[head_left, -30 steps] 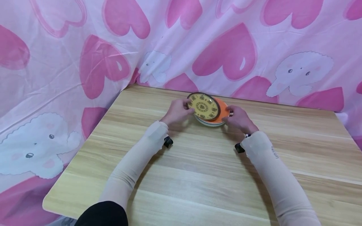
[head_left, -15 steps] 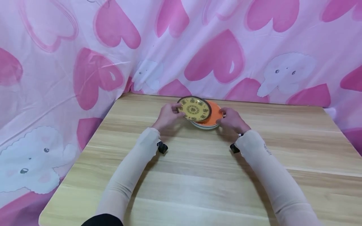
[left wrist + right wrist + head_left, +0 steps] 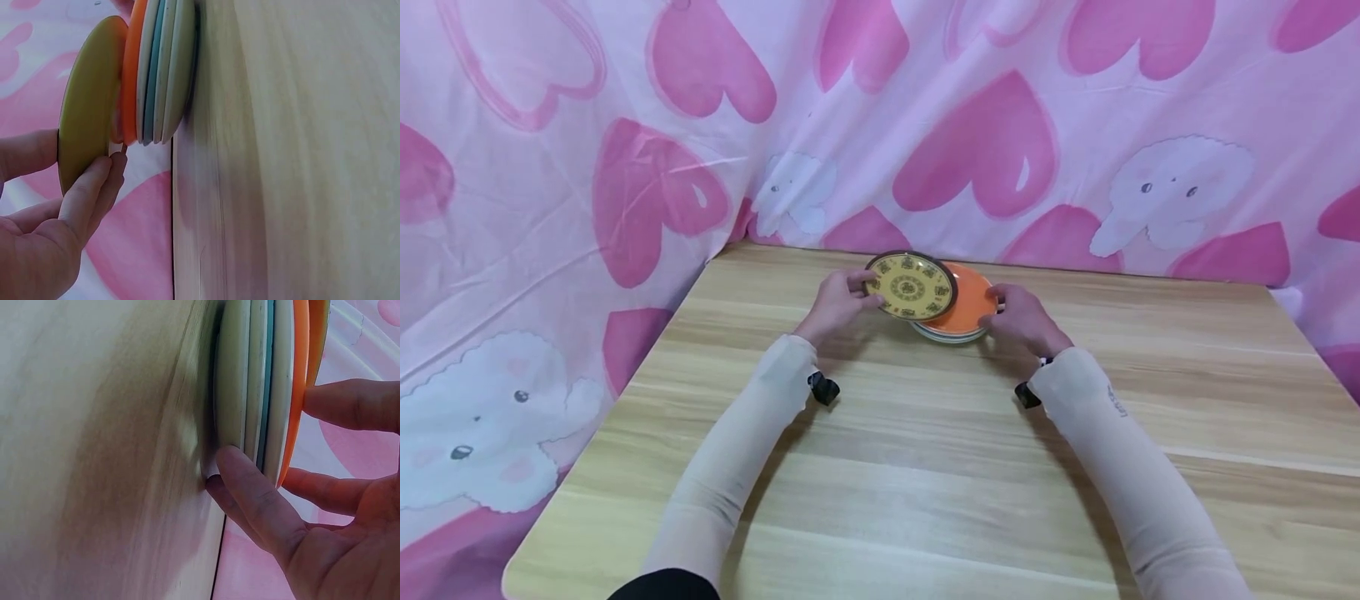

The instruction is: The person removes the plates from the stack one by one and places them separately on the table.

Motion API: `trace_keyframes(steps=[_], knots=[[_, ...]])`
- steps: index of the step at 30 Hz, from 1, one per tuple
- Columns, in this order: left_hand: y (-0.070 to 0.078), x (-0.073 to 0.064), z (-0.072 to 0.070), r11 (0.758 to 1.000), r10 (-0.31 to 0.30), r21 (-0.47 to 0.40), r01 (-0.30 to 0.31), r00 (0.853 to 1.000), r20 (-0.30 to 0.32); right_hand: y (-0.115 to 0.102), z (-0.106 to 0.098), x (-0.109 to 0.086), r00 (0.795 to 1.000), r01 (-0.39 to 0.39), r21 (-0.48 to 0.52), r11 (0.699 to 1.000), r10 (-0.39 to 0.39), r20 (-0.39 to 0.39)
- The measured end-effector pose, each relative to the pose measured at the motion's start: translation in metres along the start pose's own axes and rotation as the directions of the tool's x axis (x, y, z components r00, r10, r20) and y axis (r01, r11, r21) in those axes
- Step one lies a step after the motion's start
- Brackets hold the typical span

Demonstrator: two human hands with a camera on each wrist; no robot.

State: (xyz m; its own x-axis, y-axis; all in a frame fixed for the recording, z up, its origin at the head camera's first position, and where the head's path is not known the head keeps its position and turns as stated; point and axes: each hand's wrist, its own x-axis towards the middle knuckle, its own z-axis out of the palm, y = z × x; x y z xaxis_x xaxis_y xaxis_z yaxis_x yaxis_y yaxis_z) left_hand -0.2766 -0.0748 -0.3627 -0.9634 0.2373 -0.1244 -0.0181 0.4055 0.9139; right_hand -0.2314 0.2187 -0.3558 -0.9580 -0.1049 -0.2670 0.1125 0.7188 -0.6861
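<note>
Yellow plate [image 3: 908, 287], dark-rimmed and printed with dark motifs, is at 12 o'clock from you, near the far edge of the wood-patterned table [image 3: 925, 492]. From your 9 o'clock round past 12 hangs a pink curtain [image 3: 580, 208] with hearts and pale cartoon animals. Your left sleeve [image 3: 718, 467] comes in from 7 o'clock, black cloth [image 3: 666, 586] at its near end. Your left hand [image 3: 835, 307] is between the plate's 8 and 9 o'clock, pinching the rim between thumb and fingers, and a black wrist device [image 3: 823, 389] sits at that hand's 6 o'clock. The plate overlaps the orange plate [image 3: 976, 296] from above; seen from your left wrist, a gap parts the two close to your fingers, and I cannot tell whether they touch farther along. The orange plate lies toward the yellow one's 3 o'clock, topping a stack of plates [image 3: 169, 69] whose edges show white, teal and cream. At the orange plate's 4 o'clock your right hand [image 3: 1021, 318] grips the stack's edge, thumb against the orange rim and a fingertip against the lowest plate. Another black device [image 3: 1026, 394] is at that hand's 6 o'clock, and your right sleeve [image 3: 1138, 467] runs off toward 5 o'clock, small lettering near its cuff.
</note>
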Motion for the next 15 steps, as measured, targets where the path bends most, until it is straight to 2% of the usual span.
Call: trace_keyframes(steps=[15], knots=[[-0.007,-0.007,-0.022,0.997,-0.048,-0.057,0.048,0.999,-0.010,0.002,0.002,0.000,0.999,0.030,-0.007,1.000,-0.030,-0.016]])
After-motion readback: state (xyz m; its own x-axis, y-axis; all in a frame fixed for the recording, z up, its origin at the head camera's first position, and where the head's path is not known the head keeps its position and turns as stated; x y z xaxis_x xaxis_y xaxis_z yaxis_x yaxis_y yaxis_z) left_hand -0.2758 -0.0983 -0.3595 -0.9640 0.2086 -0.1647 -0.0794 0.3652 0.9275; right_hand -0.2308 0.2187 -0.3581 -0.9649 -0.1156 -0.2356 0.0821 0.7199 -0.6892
